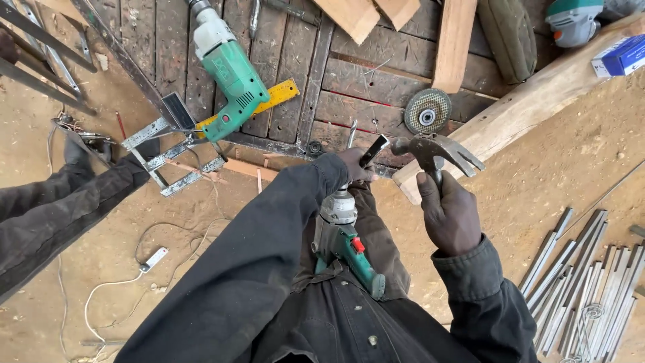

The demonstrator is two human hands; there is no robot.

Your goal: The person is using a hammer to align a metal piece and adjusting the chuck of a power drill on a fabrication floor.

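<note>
Steel claw hammer (435, 153) is gripped in the closed right hand (449, 214) close above the left hand (356, 165), which is closed on a dark chuck key (373, 150) at the near green drill (344, 243); a glancing blow could strike those fingers.

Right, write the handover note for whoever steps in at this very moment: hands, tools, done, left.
Right hand: grips a claw hammer, head raised.
Left hand: holds a small dark tool at the front of the green power tool resting in the lap.
Nearby: second green drill and yellow ruler on the wooden boards, grinding disc, metal strips on the sand.
Done or left: cannot tell; no strike yet.
</note>
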